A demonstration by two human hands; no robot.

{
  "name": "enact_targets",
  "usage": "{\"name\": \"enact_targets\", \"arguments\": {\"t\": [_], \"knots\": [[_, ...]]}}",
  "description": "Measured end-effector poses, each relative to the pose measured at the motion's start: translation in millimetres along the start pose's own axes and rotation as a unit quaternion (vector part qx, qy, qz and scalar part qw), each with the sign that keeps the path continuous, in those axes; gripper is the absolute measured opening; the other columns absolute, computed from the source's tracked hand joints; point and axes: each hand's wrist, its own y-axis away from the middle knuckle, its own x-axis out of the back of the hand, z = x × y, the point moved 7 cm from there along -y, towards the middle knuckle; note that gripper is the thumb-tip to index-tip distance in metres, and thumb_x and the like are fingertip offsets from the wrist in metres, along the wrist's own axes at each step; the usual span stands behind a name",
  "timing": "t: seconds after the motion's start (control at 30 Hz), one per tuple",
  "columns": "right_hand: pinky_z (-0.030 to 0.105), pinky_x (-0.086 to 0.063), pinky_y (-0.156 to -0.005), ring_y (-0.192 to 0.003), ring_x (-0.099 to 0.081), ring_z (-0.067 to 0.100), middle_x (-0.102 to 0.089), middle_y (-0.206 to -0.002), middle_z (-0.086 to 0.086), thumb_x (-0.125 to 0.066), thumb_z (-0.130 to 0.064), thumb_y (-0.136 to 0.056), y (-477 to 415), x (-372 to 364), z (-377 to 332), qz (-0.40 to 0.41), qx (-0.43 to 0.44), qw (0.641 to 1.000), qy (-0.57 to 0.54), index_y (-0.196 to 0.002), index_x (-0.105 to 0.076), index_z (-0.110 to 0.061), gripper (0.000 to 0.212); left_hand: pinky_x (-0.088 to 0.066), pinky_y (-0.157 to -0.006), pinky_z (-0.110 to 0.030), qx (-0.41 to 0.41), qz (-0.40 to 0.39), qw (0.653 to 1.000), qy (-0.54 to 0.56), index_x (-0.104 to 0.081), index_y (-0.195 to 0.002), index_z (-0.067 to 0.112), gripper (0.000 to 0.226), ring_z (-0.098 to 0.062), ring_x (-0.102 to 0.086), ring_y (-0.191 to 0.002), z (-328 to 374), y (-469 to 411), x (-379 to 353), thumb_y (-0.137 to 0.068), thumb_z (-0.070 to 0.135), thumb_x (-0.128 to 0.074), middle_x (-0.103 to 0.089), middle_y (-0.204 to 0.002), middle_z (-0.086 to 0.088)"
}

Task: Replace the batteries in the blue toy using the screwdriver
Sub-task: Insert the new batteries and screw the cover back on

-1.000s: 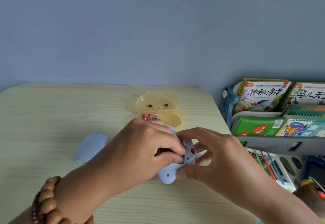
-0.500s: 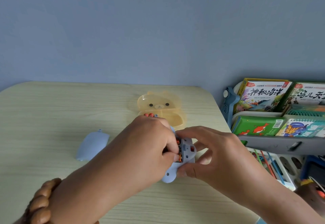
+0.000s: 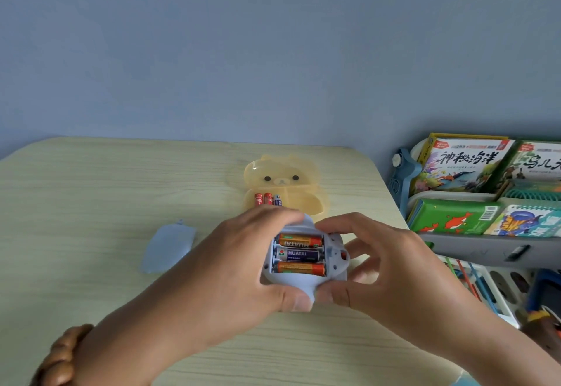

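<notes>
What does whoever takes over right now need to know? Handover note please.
Left hand and right hand both grip the toy over the table, bay facing up.
Three batteries are seated in the bay.
Cover lies off, left of the toy.
Three more batteries sit in the bear tray behind.
Left: refit and screw down the cover. No screwdriver in view.

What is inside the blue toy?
Three batteries lie side by side in the blue toy's open compartment: orange, purple, orange. The left hand and right hand hold it, covering its sides.
</notes>
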Motion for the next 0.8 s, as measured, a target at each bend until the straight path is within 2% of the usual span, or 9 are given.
{"name": "enact_targets", "arguments": {"t": [0.1,0.17,0.23,0.37,0.47,0.57,0.63,0.7,0.8], "knots": [[0.019,-0.058,-0.072,-0.081,-0.072,0.001,-0.073,-0.097,-0.023,-0.079,-0.039,-0.078,-2.4,0.4,1.1,-0.007,-0.013,0.998,-0.067,-0.109,-0.065,-0.043,0.034,-0.043,-0.088,-0.006,-0.002,0.023,0.999,0.025,-0.047,-0.127,0.054,0.081,0.018,-0.048,-0.114,-3.7,-1.1,-2.0,-0.057,0.056,-0.087,-0.048,-0.125,0.040],[0.022,-0.059,-0.070,-0.077,-0.073,0.003,-0.074,-0.095,-0.019,-0.077,-0.031,-0.082,-5.1,0.9,4.6,0.008,-0.025,0.996,-0.082,-0.107,-0.067,-0.039,0.028,-0.042,-0.086,-0.004,0.000,0.035,0.999,0.029,-0.048,-0.126,0.054,0.082,0.019,-0.048,-0.113,-5.6,-1.7,-1.7,-0.053,0.059,-0.087,-0.048,-0.123,0.041],[0.021,-0.059,-0.067,-0.073,-0.072,0.002,-0.074,-0.092,-0.020,-0.079,-0.028,-0.080,-6.3,-0.4,8.2,0.017,-0.040,0.996,-0.081,-0.105,-0.068,-0.040,0.030,-0.043,-0.086,-0.006,0.006,0.037,0.999,0.029,-0.050,-0.126,0.054,0.085,0.019,-0.048,-0.112,-8.6,-2.8,-2.3,-0.050,0.062,-0.087,-0.049,-0.122,0.041],[0.032,-0.062,-0.072,-0.076,-0.072,0.003,-0.075,-0.089,-0.019,-0.081,-0.032,-0.077,-7.7,-2.5,10.7,0.017,-0.066,0.994,-0.081,-0.104,-0.068,-0.045,0.032,-0.049,-0.089,-0.017,0.015,0.036,0.999,0.035,-0.052,-0.126,0.051,0.087,0.016,-0.051,-0.110,-11.6,-3.0,-2.0,-0.047,0.065,-0.086,-0.052,-0.121,0.039],[0.042,-0.062,-0.076,-0.077,-0.073,0.006,-0.077,-0.087,-0.012,-0.081,-0.032,-0.076,-8.7,-4.6,11.6,0.013,-0.081,0.993,-0.089,-0.104,-0.068,-0.045,0.033,-0.049,-0.089,-0.017,0.019,0.037,0.998,0.043,-0.053,-0.126,0.050,0.088,0.015,-0.052,-0.109,-13.1,-2.9,-1.3,-0.046,0.065,-0.086,-0.052,-0.120,0.038],[0.052,-0.060,-0.078,-0.076,-0.073,0.021,-0.079,-0.085,-0.007,-0.082,-0.030,-0.075,-10.1,-7.3,13.3,0.023,-0.096,0.991,-0.095,-0.102,-0.068,-0.044,0.033,-0.050,-0.088,-0.016,0.021,0.033,0.998,0.055,-0.057,-0.123,0.050,0.085,0.013,-0.055,-0.108,-13.7,-3.7,-0.6,-0.045,0.062,-0.089,-0.055,-0.119,0.036],[0.054,-0.059,-0.078,-0.074,-0.073,0.026,-0.079,-0.084,-0.006,-0.082,-0.023,-0.076,-9.7,-9.2,15.3,0.035,-0.109,0.987,-0.109,-0.099,-0.068,-0.041,0.033,-0.049,-0.087,-0.013,0.018,0.036,0.997,0.059,-0.059,-0.120,0.051,0.083,0.014,-0.055,-0.108,-13.6,-4.3,-0.1,-0.044,0.059,-0.091,-0.054,-0.119,0.036],[0.052,-0.060,-0.079,-0.073,-0.073,0.023,-0.079,-0.085,-0.006,-0.082,-0.018,-0.077,-8.5,-10.5,14.5,0.037,-0.116,0.985,-0.121,-0.098,-0.068,-0.038,0.033,-0.049,-0.087,-0.011,0.019,0.034,0.997,0.064,-0.059,-0.119,0.051,0.082,0.015,-0.054,-0.108,-12.8,-4.6,-0.4,-0.044,0.057,-0.092,-0.053,-0.121,0.037],[0.056,-0.058,-0.080,-0.077,-0.072,0.029,-0.079,-0.086,-0.002,-0.081,-0.020,-0.079,-5.8,-10.5,11.9,0.034,-0.109,0.984,-0.136,-0.101,-0.068,-0.039,0.032,-0.050,-0.087,-0.013,0.021,0.036,0.996,0.075,-0.060,-0.120,0.050,0.083,0.014,-0.056,-0.107,-13.4,-5.5,-0.8,-0.045,0.055,-0.093,-0.054,-0.120,0.036]]}}
